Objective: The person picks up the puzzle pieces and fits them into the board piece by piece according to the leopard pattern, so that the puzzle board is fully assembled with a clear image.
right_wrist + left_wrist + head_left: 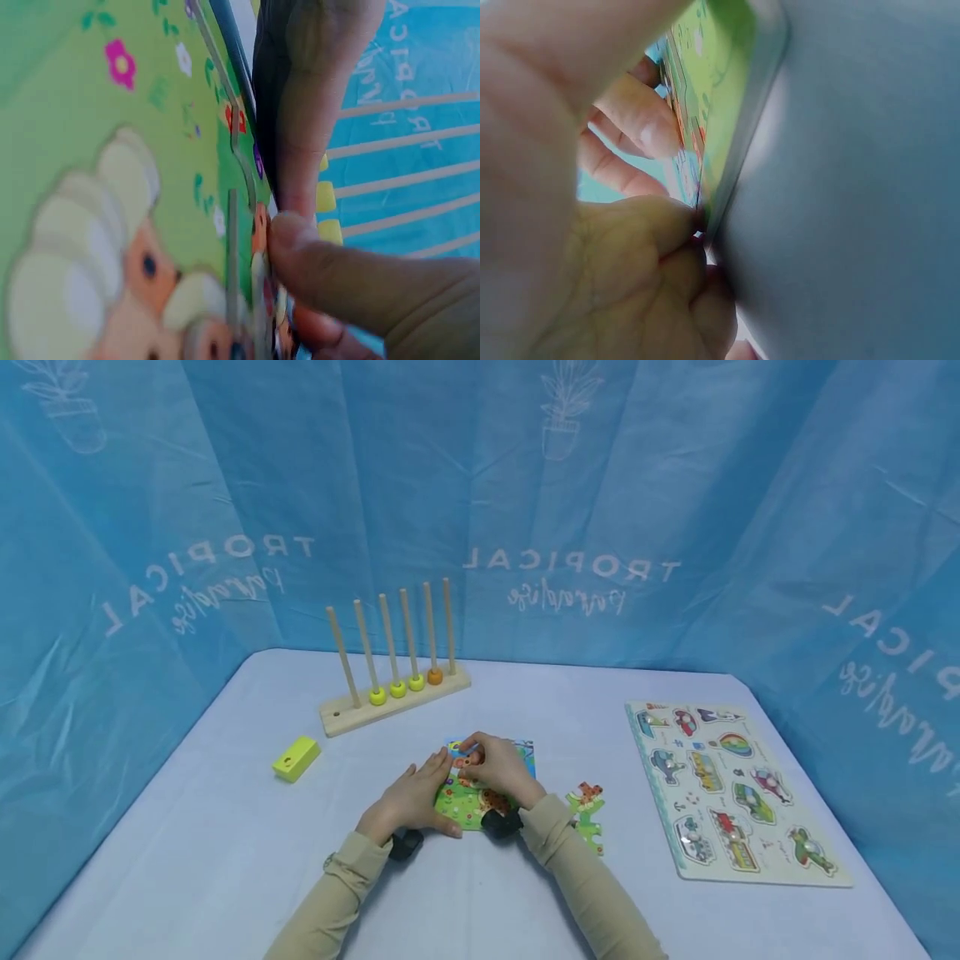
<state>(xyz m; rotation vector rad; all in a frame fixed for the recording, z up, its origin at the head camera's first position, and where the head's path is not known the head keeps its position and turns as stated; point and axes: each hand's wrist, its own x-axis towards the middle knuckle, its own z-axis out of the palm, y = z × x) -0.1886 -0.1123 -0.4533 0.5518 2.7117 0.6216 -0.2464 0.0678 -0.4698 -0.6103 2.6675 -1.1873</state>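
A colourful jigsaw puzzle [456, 807] with a green meadow and cartoon animals lies on the table, partly covered by both hands. My left hand [411, 797] rests along its left edge, fingers extended and thumb at the near edge. Over the puzzle's upper part, my right hand [501, 768] pinches a puzzle piece [259, 234] between thumb and fingers. That piece is seen nearly edge-on in the right wrist view, its outline partly hidden by the thumb. Near the right forearm lie loose puzzle pieces [588, 828], green with a brown spotted figure.
A wooden peg stand [352, 717] with yellow and orange beads stands at the back left. In front of it is a yellow block [297, 758]. On the right lies a white vehicle puzzle board [757, 852]. Blue curtains [480, 510] border the table.
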